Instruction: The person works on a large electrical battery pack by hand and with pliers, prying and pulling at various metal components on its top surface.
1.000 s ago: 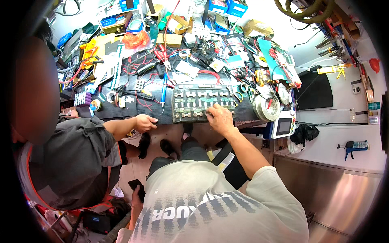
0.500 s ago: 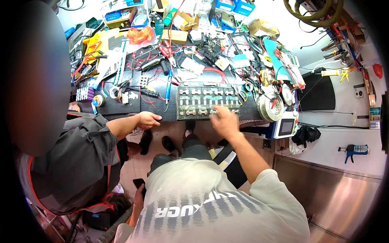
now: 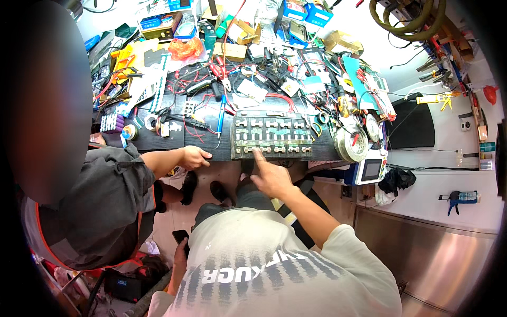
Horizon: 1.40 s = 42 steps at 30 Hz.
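A dark rectangular block with rows of shiny metal tabs [image 3: 271, 138], like a battery pack, lies flat at the table's front edge. My right hand [image 3: 273, 179] is in front of it. Its index finger is stretched out toward the lower row of tabs, left of the middle, and nothing is in the hand. Whether the fingertip touches the block, I cannot tell. Low at my left side, my left hand [image 3: 181, 254] is wrapped round a black phone [image 3: 180, 235]. Part of that hand is hidden by my shirt.
A co-worker's hand [image 3: 194, 157] rests by the table edge, left of the block. A blue pen-like tool [image 3: 221, 113], red pliers [image 3: 224, 79], purple cells [image 3: 112, 122] and wires crowd the dark table [image 3: 208, 142]. A wire spool [image 3: 351, 142] stands to the right.
My right hand has moved left and nearer to me, from over the block's lower edge, and its index finger now points at the lower row. The left hand still holds the phone.
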{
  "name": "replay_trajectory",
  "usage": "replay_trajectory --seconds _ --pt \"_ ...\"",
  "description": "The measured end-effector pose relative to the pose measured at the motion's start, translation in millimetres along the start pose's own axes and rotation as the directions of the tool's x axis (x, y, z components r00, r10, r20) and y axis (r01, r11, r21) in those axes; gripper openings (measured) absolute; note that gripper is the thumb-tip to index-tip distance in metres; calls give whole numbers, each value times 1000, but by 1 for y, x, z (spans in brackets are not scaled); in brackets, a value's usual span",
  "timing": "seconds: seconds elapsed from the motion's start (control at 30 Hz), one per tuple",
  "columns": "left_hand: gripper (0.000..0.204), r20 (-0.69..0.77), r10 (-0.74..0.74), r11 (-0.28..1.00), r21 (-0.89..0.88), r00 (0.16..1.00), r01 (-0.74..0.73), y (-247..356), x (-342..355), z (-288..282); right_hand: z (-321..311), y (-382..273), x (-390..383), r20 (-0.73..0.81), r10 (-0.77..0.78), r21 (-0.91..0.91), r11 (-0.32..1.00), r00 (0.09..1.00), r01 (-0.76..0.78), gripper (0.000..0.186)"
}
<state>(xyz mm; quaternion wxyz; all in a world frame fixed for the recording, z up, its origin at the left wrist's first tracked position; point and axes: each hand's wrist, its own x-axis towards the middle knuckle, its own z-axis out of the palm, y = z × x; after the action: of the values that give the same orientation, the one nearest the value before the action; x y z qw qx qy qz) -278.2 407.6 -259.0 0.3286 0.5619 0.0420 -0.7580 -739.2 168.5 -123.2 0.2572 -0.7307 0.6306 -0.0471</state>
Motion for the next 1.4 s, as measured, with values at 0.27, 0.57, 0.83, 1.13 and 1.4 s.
replay_trajectory --seconds 0.27,0.57,0.83,1.13,1.4 --pt "41 18 -26 998 54 999 25 -3 6 -11 -41 63 -54 -124 589 19 806 799 -592 99" --pt "41 -103 -116 992 35 988 120 29 4 5 23 -30 8 -5 115 -49 992 993 -115 95" --pt "42 -125 -160 986 32 979 165 35 -7 18 11 -27 2 -3 282 91 956 959 -281 94" --pt "47 -67 -305 943 120 950 311 58 46 33 11 -11 -6 -57 316 111 945 947 -309 98" --pt "51 133 -981 180 345 141 921 230 318 206 9 20 -21 -157 401 179 910 903 -373 93"
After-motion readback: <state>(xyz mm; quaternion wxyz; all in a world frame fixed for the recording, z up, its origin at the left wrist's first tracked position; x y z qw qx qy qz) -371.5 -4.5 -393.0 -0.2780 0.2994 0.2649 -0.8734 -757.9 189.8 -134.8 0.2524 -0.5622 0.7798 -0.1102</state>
